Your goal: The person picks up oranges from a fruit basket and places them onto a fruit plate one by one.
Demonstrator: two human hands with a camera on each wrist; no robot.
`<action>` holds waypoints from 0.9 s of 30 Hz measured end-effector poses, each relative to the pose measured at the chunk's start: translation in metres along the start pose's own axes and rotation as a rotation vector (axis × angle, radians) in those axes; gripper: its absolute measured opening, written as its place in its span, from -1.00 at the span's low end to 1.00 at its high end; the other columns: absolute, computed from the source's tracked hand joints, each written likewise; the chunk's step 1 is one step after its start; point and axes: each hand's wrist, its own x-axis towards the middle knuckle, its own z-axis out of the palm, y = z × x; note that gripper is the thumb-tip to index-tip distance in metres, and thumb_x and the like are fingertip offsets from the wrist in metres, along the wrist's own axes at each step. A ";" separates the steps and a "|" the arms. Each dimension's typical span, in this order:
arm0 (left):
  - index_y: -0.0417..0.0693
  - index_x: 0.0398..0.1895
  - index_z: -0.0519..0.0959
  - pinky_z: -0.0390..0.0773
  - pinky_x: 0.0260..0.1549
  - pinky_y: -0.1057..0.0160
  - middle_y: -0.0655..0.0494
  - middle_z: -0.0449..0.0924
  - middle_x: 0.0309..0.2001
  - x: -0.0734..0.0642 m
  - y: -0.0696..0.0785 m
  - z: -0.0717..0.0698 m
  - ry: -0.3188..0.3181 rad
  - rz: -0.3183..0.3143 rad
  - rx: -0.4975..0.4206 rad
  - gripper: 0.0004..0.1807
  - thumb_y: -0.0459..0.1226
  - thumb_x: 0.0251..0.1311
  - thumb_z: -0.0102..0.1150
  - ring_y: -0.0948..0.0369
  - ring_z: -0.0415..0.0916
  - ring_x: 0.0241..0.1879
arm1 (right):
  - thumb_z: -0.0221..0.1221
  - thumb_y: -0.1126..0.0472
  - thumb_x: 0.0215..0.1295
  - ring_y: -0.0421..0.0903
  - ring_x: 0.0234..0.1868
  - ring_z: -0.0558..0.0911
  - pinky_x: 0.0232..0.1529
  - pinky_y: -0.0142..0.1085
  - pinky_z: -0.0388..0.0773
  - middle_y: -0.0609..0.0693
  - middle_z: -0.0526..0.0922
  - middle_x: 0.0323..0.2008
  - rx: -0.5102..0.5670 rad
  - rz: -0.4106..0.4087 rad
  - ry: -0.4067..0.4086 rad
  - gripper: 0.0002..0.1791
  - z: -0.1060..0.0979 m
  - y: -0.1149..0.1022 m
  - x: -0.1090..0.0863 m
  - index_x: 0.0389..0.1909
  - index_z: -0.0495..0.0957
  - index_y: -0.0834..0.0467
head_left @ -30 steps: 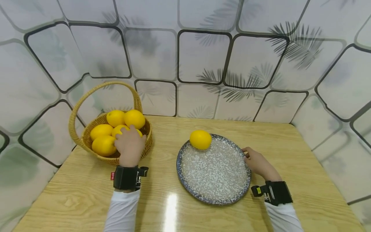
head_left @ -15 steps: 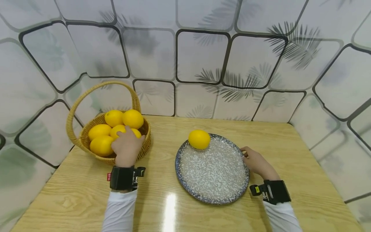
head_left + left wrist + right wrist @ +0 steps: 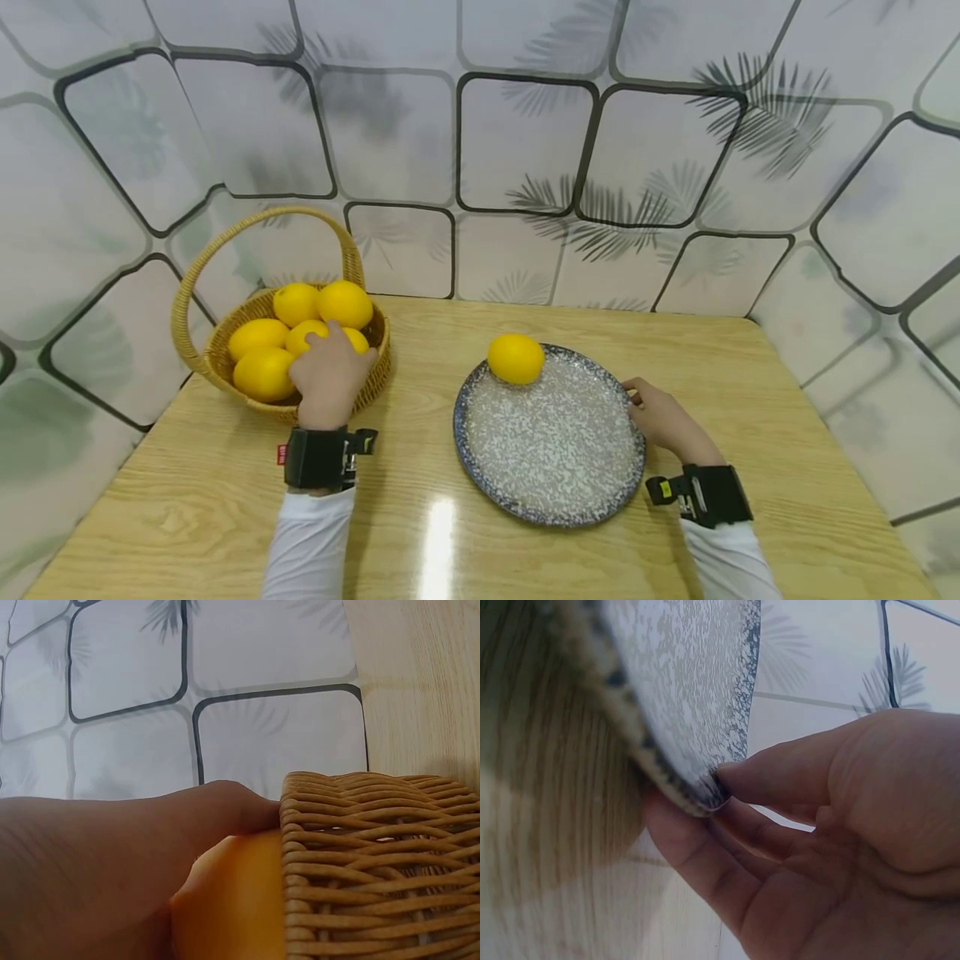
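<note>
In the head view my left hand (image 3: 330, 375) reaches into the wicker basket (image 3: 384, 342) at the left, fingers curled over a yellow lemon (image 3: 357, 340). The left wrist view has the thumb against that lemon (image 3: 236, 900), close to the woven wall (image 3: 382, 862); the other fingers are mostly hidden. Over at the right, my right hand (image 3: 663, 421) pinches the rim of a speckled grey plate (image 3: 555, 442) with a dark blue edge. Its thumb (image 3: 780, 769) lies on top and the fingers underneath, as seen from the right wrist. One lemon (image 3: 516, 358) sits on the plate's upper left edge.
Several other lemons (image 3: 264, 375) fill the basket, whose tall handle (image 3: 197, 275) arches above them. Both basket and plate stand on a light wooden table (image 3: 420, 400). A patterned wall covering (image 3: 525, 258) rises behind the table and along its sides.
The whole view has shifted slightly. Both hands keep their places, the left in the basket and the right at the plate's rim.
</note>
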 end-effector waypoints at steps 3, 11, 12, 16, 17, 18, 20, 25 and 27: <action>-0.42 0.44 0.06 0.54 -0.13 -0.34 -0.62 0.34 0.15 0.001 0.000 -0.001 0.009 0.007 -0.005 -0.10 0.08 0.27 0.00 -0.36 0.48 -0.09 | -0.13 0.34 0.43 0.25 -0.04 0.56 -0.20 0.00 0.58 0.54 0.50 0.08 -0.001 -0.002 0.000 -0.51 0.000 -0.001 0.000 0.33 0.21 0.44; -0.41 0.44 0.04 0.51 -0.11 -0.36 -0.64 0.32 0.16 0.002 -0.001 0.000 -0.001 0.010 -0.016 -0.08 0.07 0.25 0.03 -0.39 0.45 -0.06 | -0.14 0.35 0.42 0.29 -0.01 0.55 -0.17 0.04 0.58 0.56 0.50 0.08 -0.002 -0.012 -0.002 -0.51 0.000 -0.003 0.000 0.32 0.22 0.46; -0.40 0.45 0.04 0.50 -0.10 -0.36 -0.64 0.31 0.17 0.002 -0.001 0.000 -0.003 0.009 -0.016 -0.08 0.08 0.25 0.03 -0.39 0.45 -0.06 | -0.14 0.35 0.42 0.29 -0.01 0.55 -0.17 0.05 0.58 0.56 0.49 0.08 -0.002 -0.013 -0.003 -0.51 0.000 -0.003 0.000 0.32 0.21 0.46; -0.38 0.45 0.04 0.52 -0.13 -0.35 -0.64 0.30 0.18 0.002 -0.001 0.000 -0.001 0.014 -0.014 -0.07 0.09 0.25 0.04 -0.39 0.45 -0.07 | -0.14 0.34 0.43 0.32 0.01 0.54 -0.15 0.08 0.58 0.57 0.48 0.09 -0.004 -0.008 -0.007 -0.51 -0.001 -0.002 -0.001 0.33 0.21 0.45; -0.38 0.45 0.04 0.53 -0.14 -0.34 -0.64 0.30 0.18 0.002 -0.001 0.000 0.005 0.017 -0.016 -0.07 0.09 0.24 0.04 -0.39 0.46 -0.09 | -0.14 0.34 0.43 0.32 0.01 0.54 -0.15 0.08 0.58 0.57 0.48 0.09 -0.005 -0.008 -0.008 -0.50 -0.001 -0.002 -0.001 0.33 0.20 0.46; -0.38 0.44 0.06 0.53 -0.15 -0.34 -0.63 0.31 0.17 0.002 0.000 0.000 0.012 0.021 -0.017 -0.07 0.10 0.24 0.05 -0.39 0.47 -0.10 | -0.14 0.34 0.43 0.32 0.01 0.54 -0.15 0.08 0.58 0.57 0.48 0.09 -0.005 -0.004 -0.010 -0.50 -0.001 -0.002 -0.001 0.33 0.20 0.45; -0.38 0.44 0.07 0.55 -0.18 -0.34 -0.63 0.32 0.15 0.002 0.000 0.000 0.029 0.031 -0.023 -0.07 0.10 0.23 0.07 -0.38 0.48 -0.13 | -0.15 0.33 0.44 0.31 0.02 0.53 -0.14 0.08 0.58 0.57 0.47 0.11 -0.005 0.003 -0.011 -0.50 -0.002 -0.002 -0.001 0.34 0.19 0.44; -0.36 0.43 0.09 0.55 -0.20 -0.34 -0.61 0.34 0.13 0.003 0.001 0.001 0.058 0.042 -0.032 -0.07 0.10 0.20 0.11 -0.38 0.49 -0.16 | -0.15 0.33 0.44 0.29 0.01 0.54 -0.16 0.05 0.58 0.56 0.48 0.10 -0.003 0.005 -0.010 -0.50 -0.002 -0.003 -0.001 0.34 0.19 0.44; -0.35 0.43 0.09 0.55 -0.20 -0.35 -0.61 0.34 0.13 0.003 0.001 0.002 0.062 0.044 -0.033 -0.07 0.10 0.19 0.12 -0.39 0.48 -0.16 | -0.15 0.34 0.44 0.28 -0.01 0.55 -0.19 0.03 0.58 0.56 0.48 0.09 -0.002 0.001 -0.011 -0.51 -0.002 -0.003 -0.002 0.34 0.20 0.44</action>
